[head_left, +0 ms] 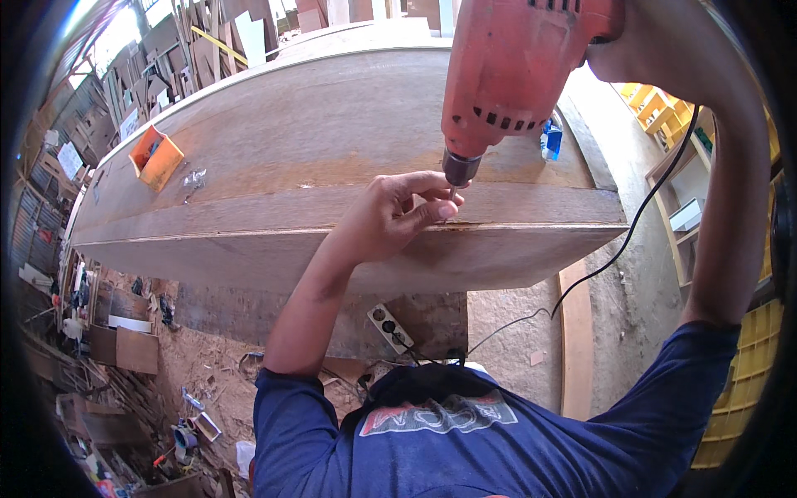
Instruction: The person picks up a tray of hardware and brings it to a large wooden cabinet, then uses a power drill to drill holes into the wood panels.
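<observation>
Drill (506, 75), an orange corded one, hangs nose-down over the near edge of a long plywood surface (315, 133), its chuck just above the board's front strip. The right hand (614, 37) holds it from the upper right; most of that hand is hidden behind the drill body and cut off by the frame, so I cannot tell how its fingers lie, though it does seem wrapped about the grip. The left hand (394, 216) reaches up from below, thumb and forefinger pinched together on the thin bit or screw (452, 195) right under the chuck, the other fingers curled. A black cord (614, 257) trails down from the drill on the right to a white power strip (390, 328) on the sawdust-covered floor below the board. Far left on the surface sits an orange box (155, 158), with a small clear bag (195, 178) just beside it. A blue bottle (550, 139) stands farther back, right of the drill.
</observation>
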The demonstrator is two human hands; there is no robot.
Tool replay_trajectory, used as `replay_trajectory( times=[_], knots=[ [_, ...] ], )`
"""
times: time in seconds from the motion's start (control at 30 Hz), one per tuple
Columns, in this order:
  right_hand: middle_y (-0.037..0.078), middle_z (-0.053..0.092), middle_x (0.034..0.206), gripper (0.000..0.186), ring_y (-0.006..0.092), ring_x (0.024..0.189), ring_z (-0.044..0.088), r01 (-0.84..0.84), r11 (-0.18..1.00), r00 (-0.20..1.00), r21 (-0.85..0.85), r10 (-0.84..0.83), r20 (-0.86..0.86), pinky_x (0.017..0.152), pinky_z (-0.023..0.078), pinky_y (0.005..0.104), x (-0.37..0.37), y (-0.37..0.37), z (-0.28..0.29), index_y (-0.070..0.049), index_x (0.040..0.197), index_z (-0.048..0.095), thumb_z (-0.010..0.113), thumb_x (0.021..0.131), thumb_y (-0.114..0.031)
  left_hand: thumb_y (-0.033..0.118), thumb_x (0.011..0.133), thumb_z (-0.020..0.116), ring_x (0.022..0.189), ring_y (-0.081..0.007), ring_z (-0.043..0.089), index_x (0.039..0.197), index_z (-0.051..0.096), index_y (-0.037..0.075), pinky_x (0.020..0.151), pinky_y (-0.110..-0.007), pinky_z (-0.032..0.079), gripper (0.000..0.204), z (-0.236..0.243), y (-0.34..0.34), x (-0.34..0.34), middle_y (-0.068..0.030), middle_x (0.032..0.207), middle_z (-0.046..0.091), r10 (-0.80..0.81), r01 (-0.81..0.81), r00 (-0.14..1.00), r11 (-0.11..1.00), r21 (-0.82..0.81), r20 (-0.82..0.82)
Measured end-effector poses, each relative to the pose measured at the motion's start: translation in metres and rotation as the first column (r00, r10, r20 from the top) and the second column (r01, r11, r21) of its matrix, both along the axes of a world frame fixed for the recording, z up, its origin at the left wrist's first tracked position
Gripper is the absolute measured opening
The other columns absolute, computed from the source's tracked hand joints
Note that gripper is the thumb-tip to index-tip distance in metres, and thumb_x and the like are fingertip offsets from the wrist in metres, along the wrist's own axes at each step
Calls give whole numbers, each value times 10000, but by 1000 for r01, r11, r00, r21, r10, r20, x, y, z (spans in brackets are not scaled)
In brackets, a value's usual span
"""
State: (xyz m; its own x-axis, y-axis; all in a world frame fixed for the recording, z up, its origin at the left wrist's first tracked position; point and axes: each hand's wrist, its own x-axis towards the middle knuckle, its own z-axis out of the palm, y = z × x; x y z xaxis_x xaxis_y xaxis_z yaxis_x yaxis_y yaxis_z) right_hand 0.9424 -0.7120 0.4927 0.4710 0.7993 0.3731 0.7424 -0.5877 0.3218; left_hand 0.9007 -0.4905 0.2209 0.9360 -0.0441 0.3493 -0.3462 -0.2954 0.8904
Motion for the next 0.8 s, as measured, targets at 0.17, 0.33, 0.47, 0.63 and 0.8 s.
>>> replay_trajectory(
  times=[0.17,0.33,0.47,0.63,0.8],
  knots=[
    [90,753,834,379,230,736,717,-9,1000,988,7,8,152,667,567,353,25,3,-12,-64,1052,742,823,685,-114,11,958,722,1011,-178,736,1128,712,-75,903,-304,600,191,-2,-8,4,-172,1117,767,-43,34,998,986,-163,-51],
    [88,745,825,386,229,719,704,-188,981,978,53,192,-80,663,555,353,27,-1,3,-46,1035,736,813,656,-60,12,933,748,1009,-189,743,1110,741,-57,922,-321,606,189,-11,-5,8,-171,1086,775,-46,42,999,980,-194,-16],
    [87,740,813,387,217,707,696,-224,974,974,32,223,38,660,551,350,23,5,-8,-38,1011,730,811,633,-43,-9,915,754,987,-187,750,1081,771,-31,913,-312,605,168,-6,-5,5,-159,1066,782,-13,8,999,994,-112,-43],
    [90,724,779,354,220,698,688,-144,990,982,2,142,127,672,558,358,18,9,-11,-43,971,723,816,629,-46,8,905,764,935,-159,751,1057,787,-25,870,-298,599,157,-1,-4,6,-145,1012,793,-15,15,1000,998,-59,1],
    [80,712,790,374,202,705,674,-184,983,976,-1,183,121,687,560,348,20,12,-17,-40,970,705,827,618,-75,30,915,761,919,-132,745,1051,788,-28,851,-283,589,150,1,-2,3,-130,988,800,-38,38,999,998,-54,-9]
  ],
)
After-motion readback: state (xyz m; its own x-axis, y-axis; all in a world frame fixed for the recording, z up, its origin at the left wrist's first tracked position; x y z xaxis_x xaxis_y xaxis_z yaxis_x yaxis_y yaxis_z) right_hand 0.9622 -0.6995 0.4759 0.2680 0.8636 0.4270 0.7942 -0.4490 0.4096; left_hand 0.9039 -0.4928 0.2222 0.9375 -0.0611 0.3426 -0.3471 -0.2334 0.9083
